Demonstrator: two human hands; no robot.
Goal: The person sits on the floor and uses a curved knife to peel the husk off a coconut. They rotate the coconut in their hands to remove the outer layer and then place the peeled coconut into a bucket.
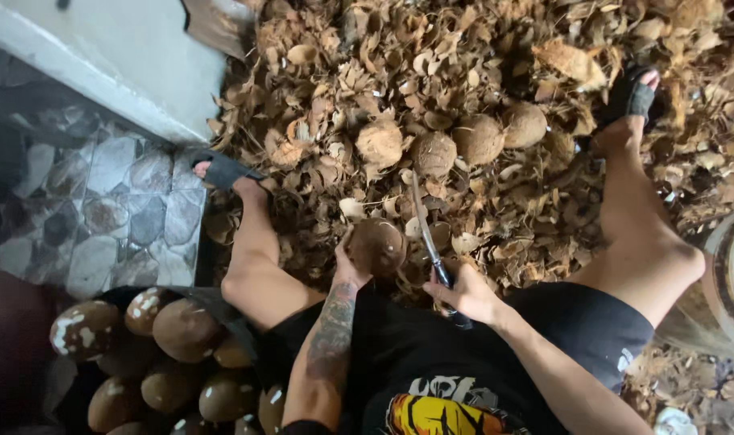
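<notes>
A crate of peeled coconuts [173, 354] sits nearest. The right hand [469, 296] grips a knife [428, 234], blade beside the coconut [376, 246] clasped in the left hand [347, 267]. Beyond lie unpeeled coconuts [455, 141] on husk scraps [463, 56].

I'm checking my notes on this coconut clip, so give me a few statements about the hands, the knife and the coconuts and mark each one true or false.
1. The left hand holds a round brown coconut. True.
2. The right hand is empty. False: it grips the handle of a knife whose blade points away from the person, just right of the held coconut.
3. Several unpeeled husky coconuts lie in the heap of husk scraps ahead of the person. True.
4. The smooth peeled coconuts are piled at the person's right. False: they are at the person's left, beside the left knee.
5. The person is barefoot. False: dark sandals are on both feet.
</notes>
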